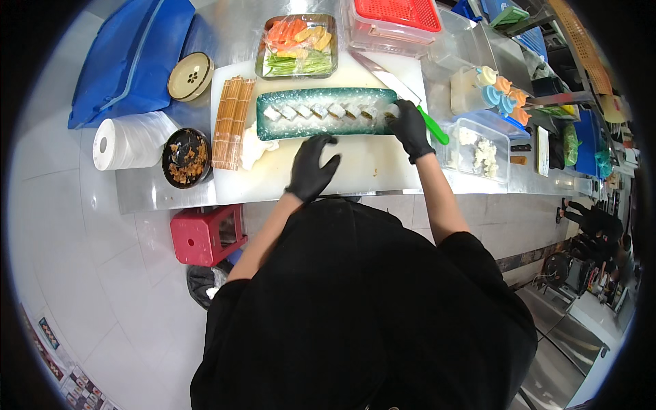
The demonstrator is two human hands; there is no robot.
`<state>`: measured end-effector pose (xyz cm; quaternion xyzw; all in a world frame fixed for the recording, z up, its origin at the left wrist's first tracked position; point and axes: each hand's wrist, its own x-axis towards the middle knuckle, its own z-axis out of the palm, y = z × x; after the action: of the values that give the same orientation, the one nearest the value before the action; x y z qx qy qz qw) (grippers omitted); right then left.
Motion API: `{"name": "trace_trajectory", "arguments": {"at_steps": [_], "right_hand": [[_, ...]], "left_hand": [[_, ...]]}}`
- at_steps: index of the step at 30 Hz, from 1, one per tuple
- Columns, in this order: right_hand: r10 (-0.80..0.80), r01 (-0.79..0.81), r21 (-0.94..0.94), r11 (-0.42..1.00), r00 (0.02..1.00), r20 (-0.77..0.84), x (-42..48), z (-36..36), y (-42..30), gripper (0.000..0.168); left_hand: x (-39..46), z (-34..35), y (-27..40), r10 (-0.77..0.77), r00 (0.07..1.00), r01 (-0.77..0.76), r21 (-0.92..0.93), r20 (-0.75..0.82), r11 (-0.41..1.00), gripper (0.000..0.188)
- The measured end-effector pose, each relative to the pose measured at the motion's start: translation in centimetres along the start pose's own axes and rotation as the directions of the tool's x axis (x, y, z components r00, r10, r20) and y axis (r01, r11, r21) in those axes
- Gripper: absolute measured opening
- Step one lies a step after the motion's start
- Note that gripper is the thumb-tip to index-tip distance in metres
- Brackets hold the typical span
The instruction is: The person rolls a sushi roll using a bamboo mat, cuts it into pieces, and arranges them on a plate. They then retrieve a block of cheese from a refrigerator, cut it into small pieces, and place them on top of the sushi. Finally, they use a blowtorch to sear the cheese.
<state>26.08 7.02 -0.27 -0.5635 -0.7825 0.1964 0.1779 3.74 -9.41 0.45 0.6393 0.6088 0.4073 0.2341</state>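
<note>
A long green-rimmed plate (328, 131) lies on the white cutting board (328, 177) with a row of several sushi roll pieces (336, 110) along its middle. My right hand (410, 128), in a black glove, is at the plate's right end, its fingertips on the last roll piece (391, 111). My left hand (313, 169), also gloved in black, hovers by the plate's near edge with fingers apart and nothing in it. A knife with a green handle (433, 125) lies behind and beside my right hand. The rolled bamboo mat (233, 123) and a white cloth (256, 148) are left of the plate.
Behind the plate stands a metal tray (300, 76) of cut fillings. On the left are a black bowl (187, 158), a paper roll (130, 141), a patterned dish (190, 77) and a blue bin (133, 61). On the right are a rice container (479, 151) and squeeze bottles (505, 92).
</note>
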Motion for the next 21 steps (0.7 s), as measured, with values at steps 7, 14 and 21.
{"name": "trace_trajectory", "arguments": {"at_steps": [7, 14, 21], "right_hand": [[-0.076, 0.074, 0.036, 0.997, 0.997, 0.028, 1.4, 2.0, 0.1, 0.032], [-0.056, 0.046, 0.144, 0.989, 0.996, 0.063, 0.4, 1.7, 0.7, 0.042], [0.053, -0.039, 0.325, 0.945, 0.998, -0.035, -6.6, -2.0, 0.0, 0.035]], "left_hand": [[12.0, 7.6, -0.1, 0.148, 0.964, -0.234, 0.438, 0.22, 0.868, 0.068], [12.8, 7.9, 0.0, 0.114, 0.951, -0.251, 0.501, 0.288, 0.828, 0.067], [0.3, -0.9, -1.1, 0.037, 0.962, 0.06, 0.343, -0.269, 0.938, 0.062]]}}
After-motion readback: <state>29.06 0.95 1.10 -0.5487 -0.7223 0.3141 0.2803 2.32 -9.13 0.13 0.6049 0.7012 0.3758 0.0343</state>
